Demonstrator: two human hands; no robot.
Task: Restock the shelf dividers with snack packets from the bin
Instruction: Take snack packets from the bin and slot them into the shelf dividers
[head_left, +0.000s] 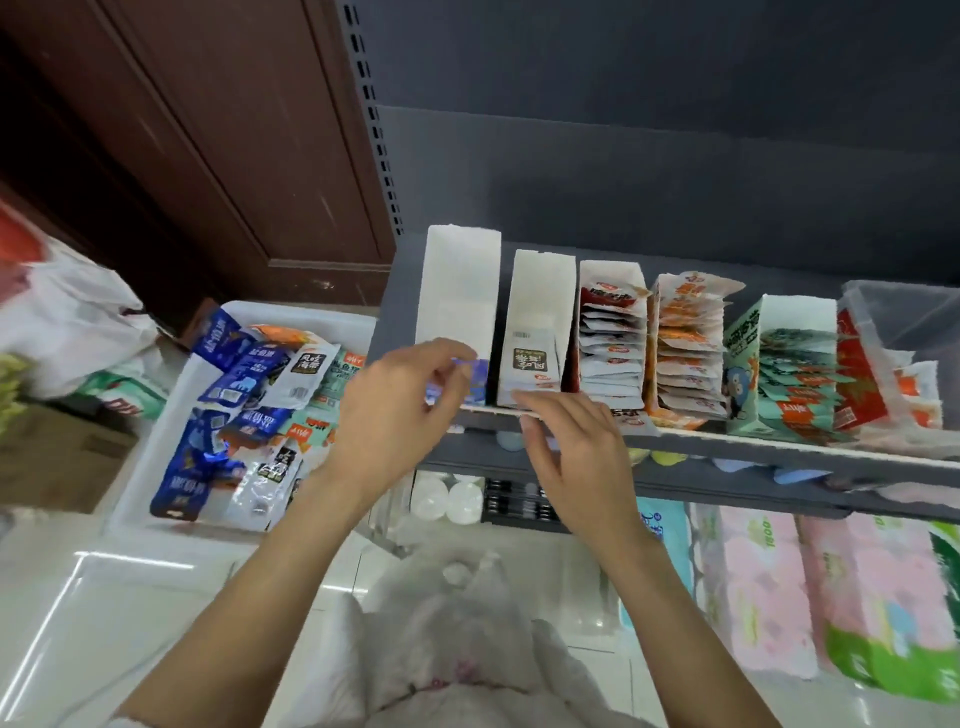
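Head view, looking down at a grey shelf (779, 447) with a row of white dividers. Leftmost divider (460, 291) is mostly bare, with a blue packet (475, 382) at its front end. Left hand (395, 410) is at that front end, fingers curled, thumb and fingertips pinching the blue packet; motion blur hides the exact contact. Second divider (543, 296) holds a few white packets (530, 366) with a dark label, standing at the front. Right hand (576, 457) sits just below and in front of it at the shelf edge, fingers straight and loosely spread, holding nothing; the fingertips are near the white packets, touching or not I cannot tell. Third divider (613, 332) is packed with red-and-white packets, the fourth (685, 343) with orange ones, a green box (779, 364) further right with teal ones. White bin (156, 441) sits on the floor to the left of the shelf, with blue, white and green snack packets (239, 415) in a loose heap. Below the shelf, pink tissue packs (810, 582) on the lower right.
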